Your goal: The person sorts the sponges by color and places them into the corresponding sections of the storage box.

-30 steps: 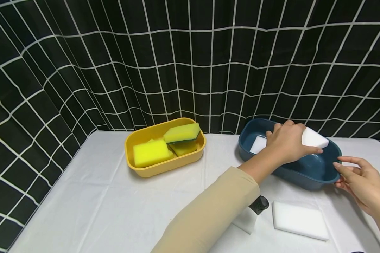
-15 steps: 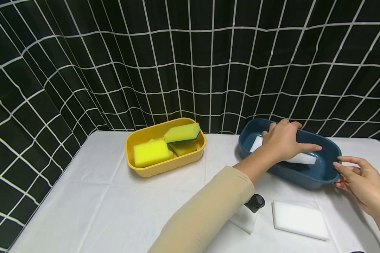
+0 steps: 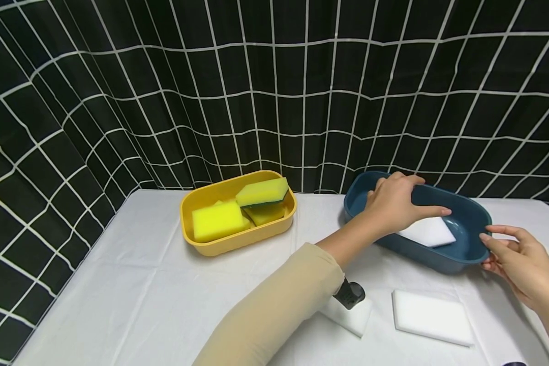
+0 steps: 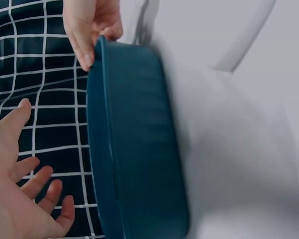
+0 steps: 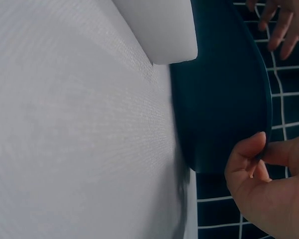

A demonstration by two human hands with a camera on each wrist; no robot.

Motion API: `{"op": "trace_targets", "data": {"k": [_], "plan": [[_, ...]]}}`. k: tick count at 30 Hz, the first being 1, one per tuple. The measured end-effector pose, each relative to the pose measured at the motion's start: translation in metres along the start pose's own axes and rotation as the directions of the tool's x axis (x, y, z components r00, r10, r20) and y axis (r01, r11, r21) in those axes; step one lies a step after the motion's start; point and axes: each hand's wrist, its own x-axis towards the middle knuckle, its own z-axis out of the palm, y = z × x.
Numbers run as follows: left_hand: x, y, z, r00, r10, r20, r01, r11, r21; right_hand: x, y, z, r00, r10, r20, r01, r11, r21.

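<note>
My left hand (image 3: 391, 203) is over the dark blue bin (image 3: 466, 223), its fingers spread and nothing in its grasp. Below its thumb, a white sponge block (image 3: 427, 233) lies inside the bin; part of the bin's inside is hidden by the hand. My right hand (image 3: 526, 264) pinches the bin's right-end rim between thumb and fingers, which the right wrist view shows close up (image 5: 269, 179). On the table in front of the bin lies another white sponge block (image 3: 432, 317). A further white block (image 3: 354, 315) is partly covered by my left sleeve and the black wrist camera.
Left of the blue bin stands a yellow bin (image 3: 231, 246) holding several yellow sponges (image 3: 217, 222), one with a dark green underside resting high on the others. A white cloth (image 3: 132, 284) covers the table. A black curtain with a white grid (image 3: 302, 101) hangs behind.
My left hand has let go of a white sponge block, which now lies flat in the blue bin, and has drawn back to the left. The right hand stays on the rim.
</note>
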Motion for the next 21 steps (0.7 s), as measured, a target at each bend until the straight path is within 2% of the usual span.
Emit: {"op": "trace_targets", "data": {"k": [8, 10, 15, 21], "plan": [[-0.013, -0.013, -0.007, 0.997, 0.076, -0.007, -0.076, 0.993, -0.090, 0.000, 0.000, 0.000, 1.000, -0.007, 0.019, 0.006, 0.996, 0.090], [-0.016, -0.018, -0.009, 0.995, 0.104, -0.006, -0.104, 0.986, -0.134, 0.000, 0.000, 0.001, 1.000, -0.006, 0.015, 0.005, 0.997, 0.080], [-0.026, -0.029, -0.011, 0.982, 0.187, -0.007, -0.184, 0.959, -0.218, 0.000, 0.001, 0.001, 1.000, 0.002, 0.002, -0.003, 0.999, 0.037], [-0.037, -0.040, -0.007, 0.960, 0.281, -0.016, -0.277, 0.932, -0.232, 0.000, 0.001, 0.000, 1.000, 0.006, -0.003, -0.006, 1.000, 0.015]]}}
